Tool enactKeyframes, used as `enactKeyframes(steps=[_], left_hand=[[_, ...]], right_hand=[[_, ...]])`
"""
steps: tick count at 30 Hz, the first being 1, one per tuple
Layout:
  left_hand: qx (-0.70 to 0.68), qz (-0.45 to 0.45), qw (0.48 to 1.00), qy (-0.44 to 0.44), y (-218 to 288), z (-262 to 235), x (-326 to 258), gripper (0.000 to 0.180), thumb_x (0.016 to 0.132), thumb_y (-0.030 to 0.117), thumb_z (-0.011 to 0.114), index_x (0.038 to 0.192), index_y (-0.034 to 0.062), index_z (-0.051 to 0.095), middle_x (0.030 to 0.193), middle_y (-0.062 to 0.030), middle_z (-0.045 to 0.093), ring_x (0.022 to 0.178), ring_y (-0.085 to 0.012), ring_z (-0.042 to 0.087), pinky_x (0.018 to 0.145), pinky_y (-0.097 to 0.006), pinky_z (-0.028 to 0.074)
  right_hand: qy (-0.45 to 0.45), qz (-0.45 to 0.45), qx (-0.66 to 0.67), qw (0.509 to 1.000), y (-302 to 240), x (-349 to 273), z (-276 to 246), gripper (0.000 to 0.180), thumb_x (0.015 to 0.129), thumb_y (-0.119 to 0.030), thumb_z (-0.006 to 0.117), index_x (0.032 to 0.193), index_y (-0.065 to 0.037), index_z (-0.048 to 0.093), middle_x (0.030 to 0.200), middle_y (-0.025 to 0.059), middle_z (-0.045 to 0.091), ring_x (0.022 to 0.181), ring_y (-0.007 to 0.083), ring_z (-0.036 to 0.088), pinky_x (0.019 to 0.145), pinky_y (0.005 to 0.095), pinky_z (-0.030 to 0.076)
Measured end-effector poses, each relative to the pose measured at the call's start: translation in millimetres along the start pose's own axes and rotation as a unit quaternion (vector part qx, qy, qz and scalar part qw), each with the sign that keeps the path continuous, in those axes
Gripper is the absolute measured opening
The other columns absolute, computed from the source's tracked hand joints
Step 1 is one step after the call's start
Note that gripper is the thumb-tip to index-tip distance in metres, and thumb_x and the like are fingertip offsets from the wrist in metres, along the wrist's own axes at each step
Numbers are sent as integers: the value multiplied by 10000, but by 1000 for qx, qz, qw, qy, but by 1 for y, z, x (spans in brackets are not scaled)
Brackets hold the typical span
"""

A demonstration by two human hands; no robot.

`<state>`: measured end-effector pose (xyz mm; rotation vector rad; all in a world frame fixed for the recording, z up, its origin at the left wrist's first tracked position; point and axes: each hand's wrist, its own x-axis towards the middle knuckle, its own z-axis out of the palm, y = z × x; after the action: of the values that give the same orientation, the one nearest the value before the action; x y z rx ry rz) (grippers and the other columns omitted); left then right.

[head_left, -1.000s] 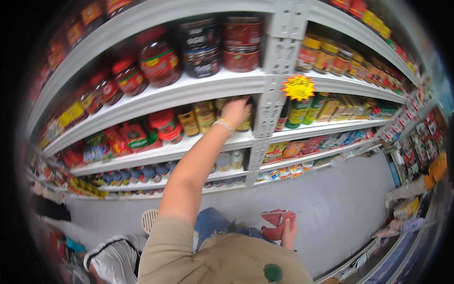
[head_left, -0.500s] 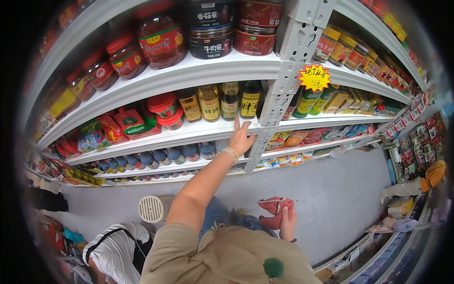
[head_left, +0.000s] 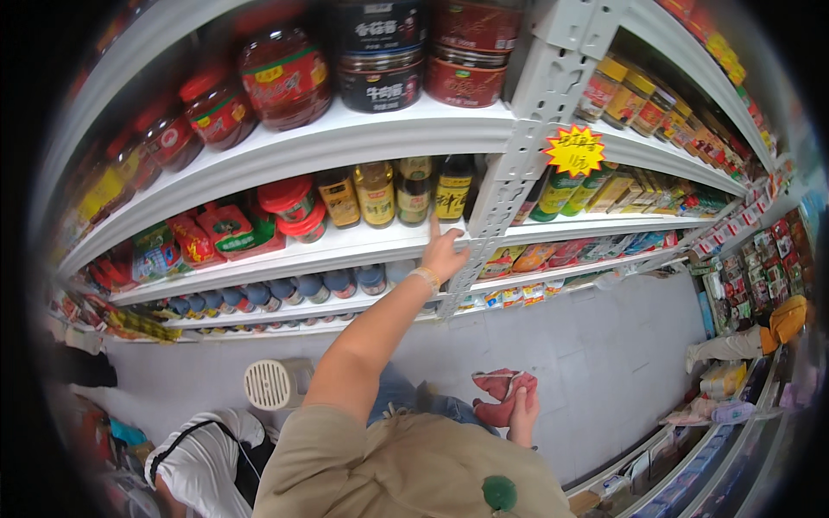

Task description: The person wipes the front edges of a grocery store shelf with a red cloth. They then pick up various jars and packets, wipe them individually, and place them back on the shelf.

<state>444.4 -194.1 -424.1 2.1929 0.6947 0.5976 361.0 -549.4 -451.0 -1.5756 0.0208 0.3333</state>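
My left hand (head_left: pixel 444 255) reaches forward to the front edge of the middle shelf (head_left: pixel 371 249). Its index finger and thumb are spread at the shelf lip, just below a dark bottle with a yellow label (head_left: pixel 452 192), and nothing is held. Beside that bottle stand another dark bottle (head_left: pixel 414 197), a pale amber bottle (head_left: pixel 375 194) and a bottle with an orange-brown label (head_left: pixel 338 199). Low at my right side, my right hand (head_left: pixel 523 416) is closed on a crumpled red cloth (head_left: pixel 496 413), which hangs over its fingers.
Large red-lidded jars (head_left: pixel 283 78) and stacked dark tins (head_left: pixel 380 85) fill the shelf above. A perforated white post (head_left: pixel 494 194) divides the racks, with a yellow starburst price tag (head_left: pixel 574 151). Behind on the left are a slotted beige stool (head_left: pixel 269 385) and a person in white (head_left: pixel 203 466).
The view has shifted slightly. My left hand stays at the shelf edge with its fingers apart, and my right hand still grips the red cloth.
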Motion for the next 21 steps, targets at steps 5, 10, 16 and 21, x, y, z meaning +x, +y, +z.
enactKeyframes(steps=[5, 10, 16, 21], left_hand=[[-7, -11, 1000, 9, 9, 6, -4, 383, 767, 223, 680, 1122, 97, 610, 1490, -303, 138, 768, -323, 679, 824, -384, 522], [-60, -24, 998, -8, 16, -11, -14, 404, 762, 190, 663, 1148, 93, 594, 1480, -291, 213, 983, -366, 630, 857, -414, 504], [-240, 80, 967, 39, -12, -16, -73, 250, 827, 117, 605, 1068, 54, 610, 1210, -182, 583, 724, -286, 669, 709, -340, 537], [-198, -17, 979, 45, -72, -85, -133, 191, 840, 74, 599, 1024, 37, 634, 913, -119, 676, 712, -216, 666, 650, -314, 527]], right_hand=[[-23, -6, -14, 1000, 1, 5, 5, 304, 959, -241, 536, 1141, -1, 575, 1053, 56, 617, 952, 139, 555, 844, 293, 451], [-33, -15, -24, 999, 3, 8, 21, 307, 963, -242, 527, 1141, 2, 578, 1062, 54, 610, 965, 140, 546, 867, 292, 438], [-65, -37, -30, 997, 2, 8, 60, 300, 966, -226, 515, 1139, 10, 581, 1052, 57, 615, 957, 137, 548, 859, 286, 442], [-97, -12, -23, 995, -8, 2, 116, 303, 979, -239, 486, 1101, 15, 596, 1008, 51, 619, 915, 132, 544, 836, 284, 445]])
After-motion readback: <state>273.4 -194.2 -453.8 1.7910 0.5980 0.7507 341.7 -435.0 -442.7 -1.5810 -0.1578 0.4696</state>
